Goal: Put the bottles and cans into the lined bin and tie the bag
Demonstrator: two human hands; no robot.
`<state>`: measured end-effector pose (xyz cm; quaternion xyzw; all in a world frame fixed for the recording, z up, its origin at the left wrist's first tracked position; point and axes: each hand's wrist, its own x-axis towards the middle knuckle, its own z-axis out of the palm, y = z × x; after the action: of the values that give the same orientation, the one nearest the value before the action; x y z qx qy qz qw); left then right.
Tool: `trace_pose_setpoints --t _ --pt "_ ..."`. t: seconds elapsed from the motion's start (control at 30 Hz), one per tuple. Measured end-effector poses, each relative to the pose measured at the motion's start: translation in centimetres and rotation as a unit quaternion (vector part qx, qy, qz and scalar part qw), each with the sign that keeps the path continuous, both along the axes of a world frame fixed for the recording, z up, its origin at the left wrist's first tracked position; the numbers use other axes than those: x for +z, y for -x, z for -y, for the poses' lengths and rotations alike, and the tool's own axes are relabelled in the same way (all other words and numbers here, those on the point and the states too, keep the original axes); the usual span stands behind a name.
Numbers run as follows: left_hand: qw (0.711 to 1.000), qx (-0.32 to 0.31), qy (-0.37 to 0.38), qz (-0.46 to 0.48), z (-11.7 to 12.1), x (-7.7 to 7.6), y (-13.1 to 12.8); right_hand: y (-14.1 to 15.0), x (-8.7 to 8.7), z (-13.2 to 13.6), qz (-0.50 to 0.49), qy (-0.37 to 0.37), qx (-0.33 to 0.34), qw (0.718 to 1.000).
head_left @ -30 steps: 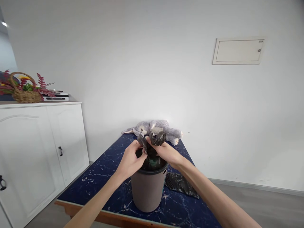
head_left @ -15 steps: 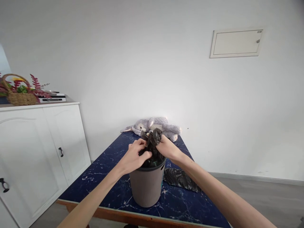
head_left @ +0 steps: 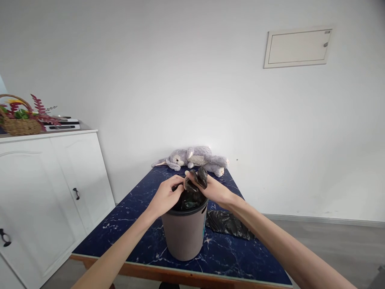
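Note:
A grey trash can (head_left: 183, 237) with a dark rim stands upright near the front of the table. Inside it sits a black garbage bag (head_left: 199, 178), its top bunched up above the rim. My right hand (head_left: 213, 188) is closed around the gathered neck of the bag, and crumpled ends stick out past the thumb. From the left side, my left hand (head_left: 167, 194) pinches at the same bunched plastic, thumb and fingers close together over the rim. Its fingertips are partly hidden against the bag.
Right of the can, a folded black plastic bag (head_left: 228, 224) lies on the blue marbled table (head_left: 132, 218). A grey plush rabbit (head_left: 198, 158) lies at the far end by the wall. A white cabinet (head_left: 51, 192) on the left carries a wicker flower basket (head_left: 22, 125).
My left fingers have drawn together at the bag, having been more spread. My right hand has turned, and the bunched top now folds over it. The view has shifted slightly.

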<state>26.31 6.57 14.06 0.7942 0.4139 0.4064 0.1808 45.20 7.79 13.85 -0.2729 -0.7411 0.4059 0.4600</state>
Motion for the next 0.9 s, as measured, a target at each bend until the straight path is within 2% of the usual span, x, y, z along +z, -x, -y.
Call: trace_pose_setpoints --t 0.1,0.17,0.23,0.37,0.57,0.63,0.77,0.9 --pt "0.998 0.001 0.055 0.038 0.4 0.4 0.1 -0.8 0.7 0.5 0.032 -0.017 0.047 0.998" --pt "0.994 -0.006 0.092 0.064 0.7 0.6 0.3 -1.2 1.0 0.6 0.061 -0.067 0.081 0.993" --pt "0.991 0.000 0.110 0.079 0.8 0.7 0.4 -1.5 1.2 0.7 0.085 -0.113 0.088 0.986" --pt "0.991 0.030 0.109 0.077 0.8 0.5 0.7 -1.2 0.7 0.4 0.098 -0.183 -0.003 0.978" --pt "0.998 0.022 0.035 0.050 1.6 -0.3 0.4 -0.2 -1.4 -1.0 0.080 -0.284 -0.167 0.941" --pt "0.998 0.006 0.035 0.045 2.1 -0.3 0.5 0.0 -2.1 -1.4 0.071 -0.316 -0.192 0.927" --pt "0.995 -0.011 0.083 0.058 2.0 -0.3 1.1 0.6 -2.8 -1.6 0.044 -0.390 -0.182 0.902" --pt "0.988 0.006 0.126 0.090 0.7 -0.3 1.4 1.3 -2.8 -1.2 0.066 -0.461 -0.255 0.847"
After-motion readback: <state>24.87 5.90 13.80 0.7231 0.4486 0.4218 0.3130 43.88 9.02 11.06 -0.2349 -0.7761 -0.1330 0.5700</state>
